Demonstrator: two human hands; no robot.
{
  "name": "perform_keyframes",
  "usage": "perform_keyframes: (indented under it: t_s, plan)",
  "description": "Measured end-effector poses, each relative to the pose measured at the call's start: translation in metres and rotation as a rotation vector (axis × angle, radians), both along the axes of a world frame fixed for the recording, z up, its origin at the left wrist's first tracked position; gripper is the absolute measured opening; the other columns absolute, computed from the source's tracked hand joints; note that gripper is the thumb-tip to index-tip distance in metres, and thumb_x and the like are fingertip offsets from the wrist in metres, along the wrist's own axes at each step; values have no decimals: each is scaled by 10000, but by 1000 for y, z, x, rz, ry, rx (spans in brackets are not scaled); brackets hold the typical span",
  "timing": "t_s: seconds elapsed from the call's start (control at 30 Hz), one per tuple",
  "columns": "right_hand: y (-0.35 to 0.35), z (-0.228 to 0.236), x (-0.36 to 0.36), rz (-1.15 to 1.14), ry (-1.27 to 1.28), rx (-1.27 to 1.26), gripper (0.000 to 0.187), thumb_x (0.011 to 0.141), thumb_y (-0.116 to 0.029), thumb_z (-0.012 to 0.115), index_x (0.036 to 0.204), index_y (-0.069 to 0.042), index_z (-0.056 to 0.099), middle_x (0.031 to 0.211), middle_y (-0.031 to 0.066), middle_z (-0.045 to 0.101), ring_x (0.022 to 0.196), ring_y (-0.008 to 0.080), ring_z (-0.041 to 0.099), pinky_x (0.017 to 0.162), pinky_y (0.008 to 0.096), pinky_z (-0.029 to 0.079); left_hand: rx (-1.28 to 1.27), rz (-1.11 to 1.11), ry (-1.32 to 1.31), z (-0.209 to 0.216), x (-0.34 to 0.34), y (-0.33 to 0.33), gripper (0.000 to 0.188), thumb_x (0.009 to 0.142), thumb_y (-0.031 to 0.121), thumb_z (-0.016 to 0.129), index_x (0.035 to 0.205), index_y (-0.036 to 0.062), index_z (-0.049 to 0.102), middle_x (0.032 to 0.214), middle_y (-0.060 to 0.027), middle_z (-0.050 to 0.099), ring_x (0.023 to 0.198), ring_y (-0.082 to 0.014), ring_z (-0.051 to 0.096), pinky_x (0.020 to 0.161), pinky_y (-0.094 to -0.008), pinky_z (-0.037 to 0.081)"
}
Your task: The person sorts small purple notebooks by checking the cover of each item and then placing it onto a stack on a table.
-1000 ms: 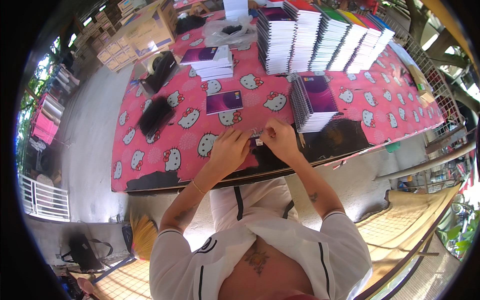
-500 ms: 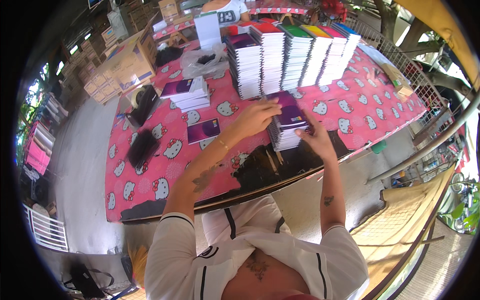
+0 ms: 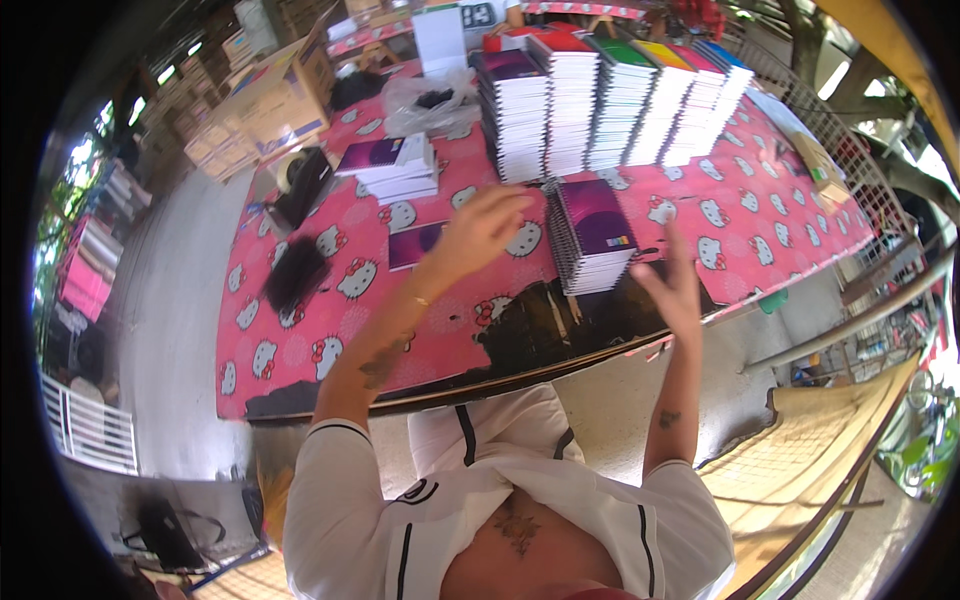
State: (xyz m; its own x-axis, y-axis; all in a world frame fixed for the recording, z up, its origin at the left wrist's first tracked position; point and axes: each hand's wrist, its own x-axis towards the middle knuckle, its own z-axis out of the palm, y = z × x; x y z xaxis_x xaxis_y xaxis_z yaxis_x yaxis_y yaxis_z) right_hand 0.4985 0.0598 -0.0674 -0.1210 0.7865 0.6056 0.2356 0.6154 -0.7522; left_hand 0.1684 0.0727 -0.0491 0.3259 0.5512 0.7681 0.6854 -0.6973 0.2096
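A stack of spiral notebooks [image 3: 597, 222] with purple covers stands near the table's front edge, its wire spines facing left. To its left, my left hand [image 3: 484, 230] hangs over the table, apart from the stack; its fingers reach out loosely and are somewhat blurred, with nothing seen in them. On the stack's other side my right hand [image 3: 672, 285] is open, fingers spread, close to the lower right corner of the stack. Partly behind my left forearm lies a single purple notebook [image 3: 410, 246]. Farther back is a small, unevenly piled group of purple notebooks [image 3: 390, 168].
Tall notebook stacks [image 3: 515, 120] in several cover colours line the back. A tape dispenser [image 3: 298, 185], a dark blurred bundle [image 3: 296, 275], a clear plastic bag [image 3: 430, 105] and a cardboard box [image 3: 270, 105] are on the left. The pink tablecloth [image 3: 330, 310] is torn along the front.
Both hands have come off the notebook stack, the left one moving left and the right one slightly right. The view has shifted a little, and the stack's top now shows uncovered.
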Motion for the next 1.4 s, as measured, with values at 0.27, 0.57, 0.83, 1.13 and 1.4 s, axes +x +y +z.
perform_keyframes:
  t_s: [0.27, 0.57, 0.83, 1.13, 1.4]
  plan:
    - [-71, 34, -88, 383, -242, 161, 565, 889, -190, 717, 1392, -28, 516, 1270, 195, 616, 1176, 368, 591, 1011, 417, 457, -334, 199, 184, -79, -153, -46, 293, 876, 197, 726, 1112, 27, 690, 1082, -170, 701, 970, -361, 690, 825, -410, 569]
    - [23, -92, -248, 163, -696, -188, 649, 835, -404, 726, 1375, -87, 556, 1351, 156, 551, 1270, 344, 502, 1022, 530, 392, -316, 323, 57, -82, -134, -42, 163, 943, 157, 637, 1045, 35, 675, 936, -142, 720, 802, -349, 695, 661, -426, 548]
    - [51, -115, -266, 370, -268, -520, 530, 836, -172, 699, 1345, -51, 607, 1360, 132, 569, 1263, 286, 527, 1068, 400, 373, -339, 402, -241, -95, -129, -41, 186, 943, 164, 651, 1048, 23, 712, 951, -154, 725, 764, -298, 706, 675, -375, 551]
    - [43, -85, -270, 601, 144, -835, 501, 861, 35, 551, 1361, 44, 561, 1366, 131, 578, 1264, 212, 533, 1055, 281, 382, -335, 410, -319, -94, -131, -47, 192, 947, 166, 645, 1069, 28, 701, 945, -160, 720, 767, -304, 705, 679, -377, 544]
    - [26, -52, -286, 588, 549, -780, 608, 895, 27, 600, 1472, -23, 415, 1390, 109, 529, 1241, 197, 517, 1046, 335, 399, -159, 478, -10, -76, -132, -55, 240, 897, 86, 635, 1134, 60, 651, 994, -132, 707, 851, -363, 667, 829, -461, 512]
